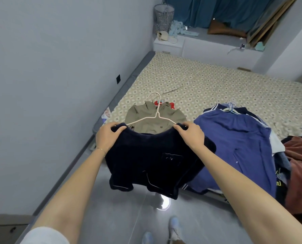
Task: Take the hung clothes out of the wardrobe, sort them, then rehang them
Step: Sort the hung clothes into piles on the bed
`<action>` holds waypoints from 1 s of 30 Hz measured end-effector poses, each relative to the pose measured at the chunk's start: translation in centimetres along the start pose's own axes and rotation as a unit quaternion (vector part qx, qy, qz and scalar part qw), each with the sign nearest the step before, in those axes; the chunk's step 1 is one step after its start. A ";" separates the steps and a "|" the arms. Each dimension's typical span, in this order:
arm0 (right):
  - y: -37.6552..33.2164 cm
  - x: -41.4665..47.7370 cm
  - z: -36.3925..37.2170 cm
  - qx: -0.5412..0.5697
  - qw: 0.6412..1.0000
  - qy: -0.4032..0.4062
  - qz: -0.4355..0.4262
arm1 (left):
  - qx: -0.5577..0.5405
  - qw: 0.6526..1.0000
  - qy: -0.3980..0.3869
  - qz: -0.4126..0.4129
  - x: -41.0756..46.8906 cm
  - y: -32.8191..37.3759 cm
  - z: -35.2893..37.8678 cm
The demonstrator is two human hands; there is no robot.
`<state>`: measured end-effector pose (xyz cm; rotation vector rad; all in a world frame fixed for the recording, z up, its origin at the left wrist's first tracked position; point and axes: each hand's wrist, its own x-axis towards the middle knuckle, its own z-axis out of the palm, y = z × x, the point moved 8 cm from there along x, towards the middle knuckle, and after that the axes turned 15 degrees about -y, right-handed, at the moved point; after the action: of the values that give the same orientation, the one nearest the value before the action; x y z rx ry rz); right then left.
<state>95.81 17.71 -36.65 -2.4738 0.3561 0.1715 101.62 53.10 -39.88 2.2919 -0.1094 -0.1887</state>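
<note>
- Gripping a dark navy top (152, 161) at frame centre, the left hand (109, 136) and right hand (190, 134) are curling their fingers over its shoulders, one at each end of the neckline.
- A white wire hanger (157, 111) is sticking up out of the collar.
- An olive jacket (138, 114) is lying on the bed (217, 81) just behind, and a blue garment (234, 138) is lying at centre right.

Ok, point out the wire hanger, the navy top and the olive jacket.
wire hanger (157, 112): head view, twisted neck.
navy top (146, 155): head view, chest fabric.
olive jacket (152, 125): head view, its middle.
</note>
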 end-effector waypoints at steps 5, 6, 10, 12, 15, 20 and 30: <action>-2.2 2.5 1.7 0.026 1.000 -0.001 -0.002 | 0.019 0.999 0.036 0.018 2.7 -0.2 -1.6; -2.5 3.2 1.9 0.032 0.999 -0.001 -0.003 | 0.024 0.999 0.038 0.017 3.5 -0.4 -1.7; -2.9 6.8 2.2 0.038 0.999 -0.007 -0.001 | 0.033 0.998 0.043 0.014 7.3 -1.2 -1.4; -2.4 9.1 2.3 0.036 0.999 -0.007 0.000 | 0.034 0.998 0.044 0.009 9.2 -1.1 -1.1; -1.6 12.7 2.5 0.032 0.999 -0.006 0.004 | 0.043 0.998 0.043 0.006 12.5 -0.6 -0.3; -1.1 18.3 2.2 0.035 0.999 -0.011 0.013 | 0.047 0.998 0.028 -0.004 18.7 -0.7 0.7; 0.4 28.1 2.2 0.038 0.998 -0.028 0.030 | 0.043 0.999 0.012 -0.016 28.4 -0.3 3.6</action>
<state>122.47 12.80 -44.43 -2.3797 0.4052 0.2473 128.98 46.74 -45.32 2.3820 -0.0701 -0.1749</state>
